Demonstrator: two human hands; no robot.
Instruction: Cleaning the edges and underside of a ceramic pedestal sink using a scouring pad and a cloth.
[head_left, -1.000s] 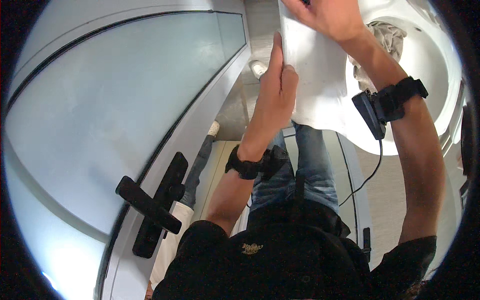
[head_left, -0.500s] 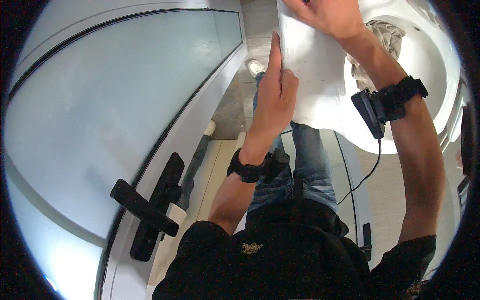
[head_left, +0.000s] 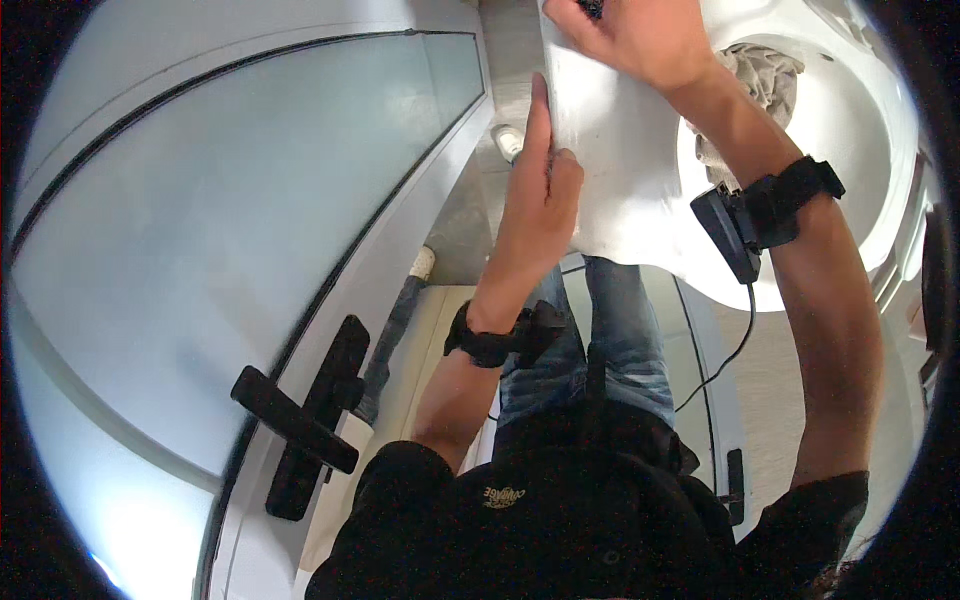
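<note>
My right hand (head_left: 655, 40) is closed above the far part of the white washbasin counter (head_left: 625, 130). Between its fingers a small black, rough-textured thing (head_left: 592, 8) shows, partly cut off by the top edge; its kind is unclear. My left hand (head_left: 540, 195) holds the counter's left edge, its index finger stretched along the outside and its thumb at the top surface. The other left fingers are hidden. In the round white basin (head_left: 850, 130) to the right lies a crumpled grey-brown cloth (head_left: 765, 80), partly behind my right forearm.
A frosted-glass door (head_left: 230, 200) with a black lever handle (head_left: 300, 425) stands close on my left. From the black device (head_left: 730, 225) strapped to my right wrist hangs a black cable (head_left: 745, 340). A person's leg and shoe (head_left: 422, 263) show beside the door's edge.
The counter, basin and both hands have shifted slightly left in view. More of the black thing shows in my right hand. My left hand keeps its place on the edge.
</note>
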